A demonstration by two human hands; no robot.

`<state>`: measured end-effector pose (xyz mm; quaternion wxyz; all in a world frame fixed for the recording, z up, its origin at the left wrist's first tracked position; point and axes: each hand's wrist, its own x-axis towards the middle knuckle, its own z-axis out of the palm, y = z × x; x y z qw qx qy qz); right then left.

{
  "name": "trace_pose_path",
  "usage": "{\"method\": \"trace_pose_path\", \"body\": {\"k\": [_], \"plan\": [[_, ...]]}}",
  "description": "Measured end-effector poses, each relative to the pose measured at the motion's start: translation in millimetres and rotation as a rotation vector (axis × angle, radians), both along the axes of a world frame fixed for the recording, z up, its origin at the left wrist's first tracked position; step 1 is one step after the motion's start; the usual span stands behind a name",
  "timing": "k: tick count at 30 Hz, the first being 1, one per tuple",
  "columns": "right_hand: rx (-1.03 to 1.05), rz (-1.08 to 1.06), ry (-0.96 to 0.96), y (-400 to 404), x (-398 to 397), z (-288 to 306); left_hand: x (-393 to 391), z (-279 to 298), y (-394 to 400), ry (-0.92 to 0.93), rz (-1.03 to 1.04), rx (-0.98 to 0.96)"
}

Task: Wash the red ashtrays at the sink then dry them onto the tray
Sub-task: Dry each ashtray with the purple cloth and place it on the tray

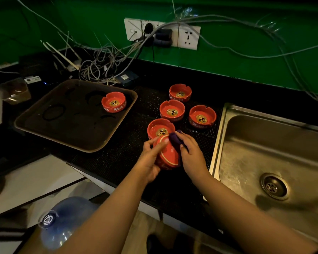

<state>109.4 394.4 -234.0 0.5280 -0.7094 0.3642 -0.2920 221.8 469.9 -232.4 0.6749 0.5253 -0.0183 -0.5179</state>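
Gripping an upturned glossy red ashtray (168, 155), the left hand (149, 160) is steadying it while the right hand (192, 154) is pinching a purple cloth (174, 139) against it, five more ashtrays sitting upright, one on the tray (44, 132).

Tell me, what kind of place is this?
Probably the back counter of a bar or café. A steel sink is set into a black counter, matching branded red ashtrays wait beside a serving tray, and loose cables trail from wall sockets.

- My left hand (148, 158) grips the upturned ashtray (168, 155) from its left side.
- My right hand (191, 154) presses a purple cloth (174, 139) against the ashtray's right side.
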Motion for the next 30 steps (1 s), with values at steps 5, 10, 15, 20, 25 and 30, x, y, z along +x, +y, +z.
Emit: {"method": "trace_pose_path", "body": {"k": [5, 10, 15, 20, 25, 30], "plan": [[-0.110, 0.005, 0.111, -1.9, -10.8, -15.8, -7.9, -19.3, 9.4, -0.160, 0.001, 0.108], [-0.253, 0.075, 0.249, 0.6, -7.1, -22.6, 0.5, -28.2, 15.8, -0.757, -0.174, 0.314], [-0.559, 0.347, 0.305, 4.8, -20.9, -35.0, 3.3, -36.2, 23.0, -1.054, -0.177, 0.458], [-0.395, 0.214, 0.232, -6.8, -14.0, -33.8, 0.8, -38.4, 28.5, -1.040, -0.199, 0.410], [-0.488, 0.201, 0.249, 11.2, -11.8, -33.5, -2.5, -32.9, 38.3, -1.177, -0.439, 0.362], [-0.543, 0.316, 0.262, -0.3, -10.9, -38.4, -2.8, -34.6, 38.4, -1.237, -0.413, 0.318]]}}
